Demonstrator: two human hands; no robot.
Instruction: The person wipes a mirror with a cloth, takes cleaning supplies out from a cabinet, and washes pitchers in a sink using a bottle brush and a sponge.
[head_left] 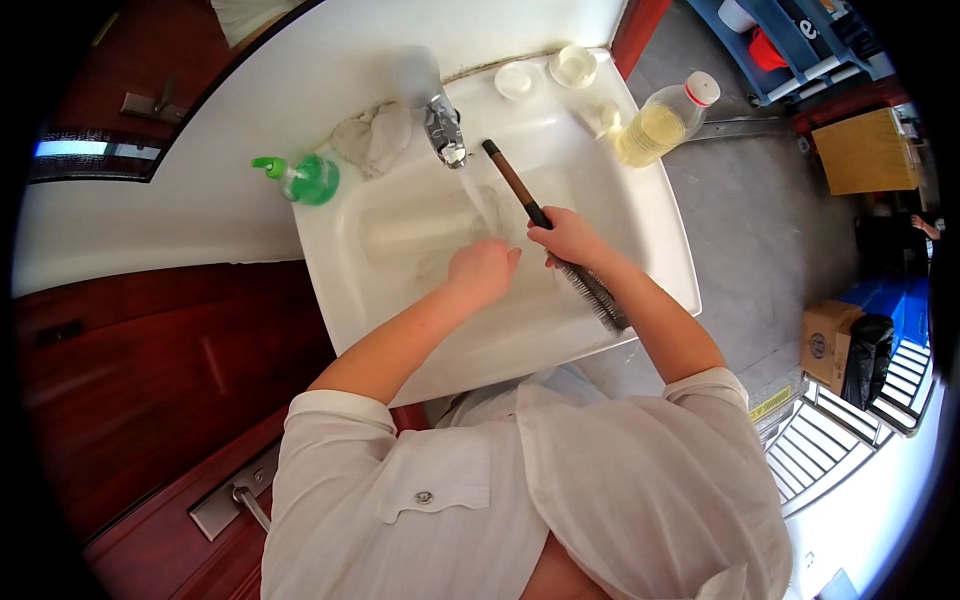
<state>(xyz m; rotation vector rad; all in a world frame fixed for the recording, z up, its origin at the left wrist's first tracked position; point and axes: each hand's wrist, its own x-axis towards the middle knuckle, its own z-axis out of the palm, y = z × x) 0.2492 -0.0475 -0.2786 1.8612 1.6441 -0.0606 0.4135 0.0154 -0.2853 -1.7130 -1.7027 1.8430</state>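
Over a white sink (460,350), my right hand (568,238) is closed round a long brush (515,182) near its middle. The brown and black handle points up toward the faucet, and the dark bristles lie below my hand, beside my forearm. Water runs from the chrome faucet (443,130) into the basin. My left hand (482,270) is closed just below the stream, left of the brush and apart from it. Its fingers are curled, and whatever they may hold is hidden. The basin holds cloudy water.
On the sink's rim are a green soap bottle (314,180), a crumpled cloth (378,140), two small white dishes (519,82) and a bottle of yellow liquid (655,130). At right are a blue shelf (790,50), a cardboard box (828,345) and part of another person.
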